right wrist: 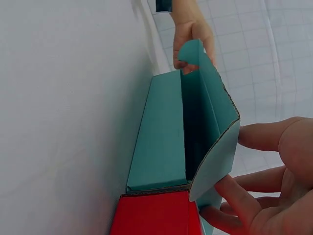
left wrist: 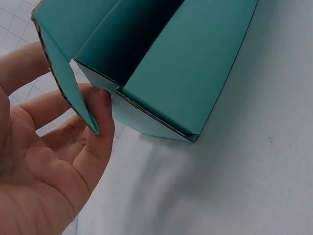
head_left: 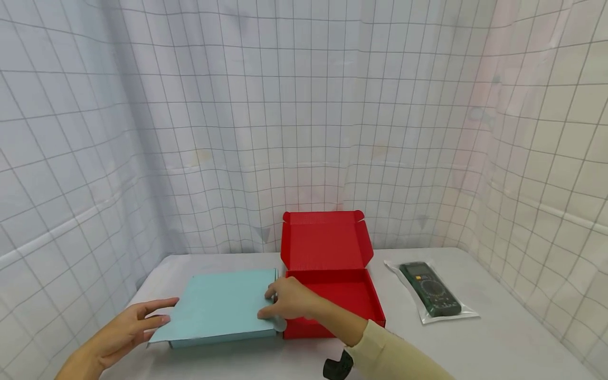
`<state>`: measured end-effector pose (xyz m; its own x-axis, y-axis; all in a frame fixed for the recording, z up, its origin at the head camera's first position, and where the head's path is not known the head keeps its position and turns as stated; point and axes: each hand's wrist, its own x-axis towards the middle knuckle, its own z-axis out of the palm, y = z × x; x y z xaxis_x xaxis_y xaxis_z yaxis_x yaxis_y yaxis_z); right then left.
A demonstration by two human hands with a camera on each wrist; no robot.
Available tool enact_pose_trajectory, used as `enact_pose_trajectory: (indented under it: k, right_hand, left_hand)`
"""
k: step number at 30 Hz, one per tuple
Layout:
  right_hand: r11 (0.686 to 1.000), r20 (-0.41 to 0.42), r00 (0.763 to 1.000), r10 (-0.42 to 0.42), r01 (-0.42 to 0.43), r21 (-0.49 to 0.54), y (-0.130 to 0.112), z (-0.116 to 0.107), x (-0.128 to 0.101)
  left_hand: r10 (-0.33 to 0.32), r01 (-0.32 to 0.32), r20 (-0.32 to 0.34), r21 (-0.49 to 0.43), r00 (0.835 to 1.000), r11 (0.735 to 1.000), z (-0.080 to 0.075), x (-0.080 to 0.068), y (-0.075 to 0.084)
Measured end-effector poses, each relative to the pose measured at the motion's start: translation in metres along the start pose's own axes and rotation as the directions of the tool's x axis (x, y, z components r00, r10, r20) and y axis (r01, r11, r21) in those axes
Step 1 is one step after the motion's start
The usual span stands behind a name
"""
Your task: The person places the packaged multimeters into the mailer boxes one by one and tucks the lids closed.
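A light blue cardboard box lies at the left of the table, its lid lowered over it. In both wrist views a dark gap shows between the lid and the front wall. My left hand is at the lid's left edge, its thumb and fingers around the side flap. At the right edge, my right hand pinches the other side flap with thumb and fingers. Right beside the blue box stands a red cardboard box with its lid up, partly hidden by my right forearm.
At the right of the white table lies a dark green multimeter in a clear plastic bag. White grid-patterned curtains hang behind the table and on both sides. The red box's raised lid leans back towards the curtain.
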<state>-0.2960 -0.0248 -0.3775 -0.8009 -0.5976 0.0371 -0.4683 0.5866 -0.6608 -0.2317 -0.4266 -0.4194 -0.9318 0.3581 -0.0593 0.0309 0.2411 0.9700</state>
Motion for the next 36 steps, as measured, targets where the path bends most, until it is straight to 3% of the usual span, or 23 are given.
enact_pose_trajectory:
  k: [8, 11, 17, 23, 28, 36]
  right_hand:
    - [0.999, 0.022, 0.999, -0.038, 0.038, -0.021, -0.002, 0.001, -0.003]
    - [0.993, 0.034, 0.996, -0.082, 0.084, -0.078, -0.001, 0.001, -0.003]
    - [0.95, 0.079, 0.983, -0.166, 0.181, -0.252, 0.0, 0.008, -0.004]
    - [0.908, 0.073, 0.977, -0.202, 0.215, -0.36, -0.001, 0.013, -0.006]
    - [0.906, 0.088, 0.97, -0.226, 0.243, -0.348, 0.003, 0.011, -0.004]
    - [0.924, 0.148, 0.941, -0.304, 0.329, -0.196, 0.019, 0.006, 0.006]
  left_hand:
    - [-0.022, 0.021, 0.009, 0.013, 1.0, 1.0, -0.002, 0.0, 0.002]
    - [-0.029, 0.029, 0.019, 0.023, 0.999, 0.999, -0.002, 0.0, 0.004]
    - [-0.053, 0.053, 0.001, 0.077, 0.999, 0.996, 0.001, 0.0, 0.006]
    - [-0.045, 0.044, 0.014, 0.083, 0.999, 0.996, 0.004, 0.0, 0.001]
    - [-0.01, 0.01, 0.006, 0.082, 1.0, 0.997, 0.004, 0.0, -0.002]
    - [-0.014, 0.016, -0.016, 0.08, 1.0, 0.997, 0.007, 0.0, -0.003]
